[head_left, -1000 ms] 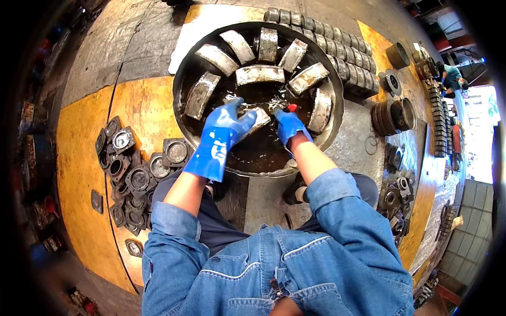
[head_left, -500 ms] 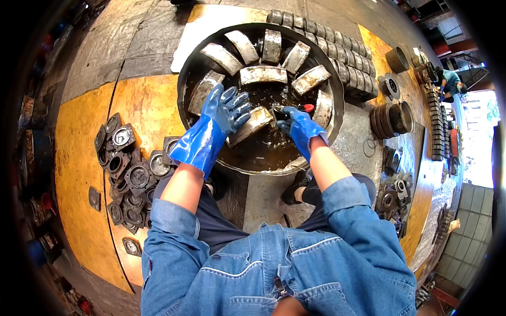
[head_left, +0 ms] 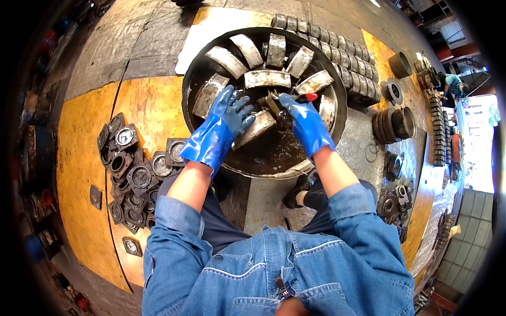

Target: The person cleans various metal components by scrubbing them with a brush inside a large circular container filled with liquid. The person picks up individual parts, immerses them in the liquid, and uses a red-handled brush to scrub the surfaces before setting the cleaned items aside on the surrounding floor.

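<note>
A wide round pan [head_left: 343,118] of dark liquid stands in front of me, with several curved, pale-crusted metal blocks [head_left: 268,79] in it. Blue rubber gloves cover both hands. My left hand [head_left: 232,111] has its fingers spread and lies at the upper left of the nearest tilted block [head_left: 256,129]; whether it presses on it I cannot tell. In my right hand [head_left: 301,113] is a brush [head_left: 273,103] with a dark, red-ended handle [head_left: 311,97]. Its wet bristles point left, just above that block's far right end.
Square metal parts with round openings [head_left: 141,176] lie piled on the boards at left. Rows of dark cylindrical pieces [head_left: 353,68] stand behind the pan on the right. Metal rings [head_left: 405,124] and more parts [head_left: 392,203] sit at right. A co-worker [head_left: 452,84] bends over far right.
My right hand has lifted and moved a little away from me, turning the brush so its bristles show beyond the block. My left hand stays beside the block, fingers still spread.
</note>
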The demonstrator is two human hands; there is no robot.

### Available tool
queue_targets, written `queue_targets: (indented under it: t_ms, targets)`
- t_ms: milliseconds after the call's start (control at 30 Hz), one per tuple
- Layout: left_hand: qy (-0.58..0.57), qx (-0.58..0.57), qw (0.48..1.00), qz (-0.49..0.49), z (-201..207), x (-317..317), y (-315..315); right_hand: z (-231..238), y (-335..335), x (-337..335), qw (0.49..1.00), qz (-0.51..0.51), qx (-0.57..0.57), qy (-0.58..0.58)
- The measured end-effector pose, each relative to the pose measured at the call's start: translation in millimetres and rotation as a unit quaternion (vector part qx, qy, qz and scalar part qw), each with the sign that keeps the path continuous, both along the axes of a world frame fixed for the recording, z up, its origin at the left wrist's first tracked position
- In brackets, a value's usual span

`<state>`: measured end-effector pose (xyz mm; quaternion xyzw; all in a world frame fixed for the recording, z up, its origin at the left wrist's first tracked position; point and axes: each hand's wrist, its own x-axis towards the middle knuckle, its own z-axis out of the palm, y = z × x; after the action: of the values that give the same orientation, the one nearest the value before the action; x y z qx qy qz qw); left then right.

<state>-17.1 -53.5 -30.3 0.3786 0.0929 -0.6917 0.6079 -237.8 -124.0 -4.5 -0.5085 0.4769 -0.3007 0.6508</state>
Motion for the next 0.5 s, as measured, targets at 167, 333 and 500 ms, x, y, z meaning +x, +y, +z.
queue_targets:
  t_ms: [167,333,500]
  targets:
    - [0.036,0.023,0.998,0.043,15,-19,-10,46,7,16,0.994,0.071,-0.001,0.083]
    - [0.039,-0.012,0.999,-0.008,0,-27,-9,47,6,7,0.98,0.04,-0.027,0.192]
    - [0.02,-0.014,0.988,-0.153,-8,-47,6,29,-8,-3,0.994,0.043,-0.018,0.094]
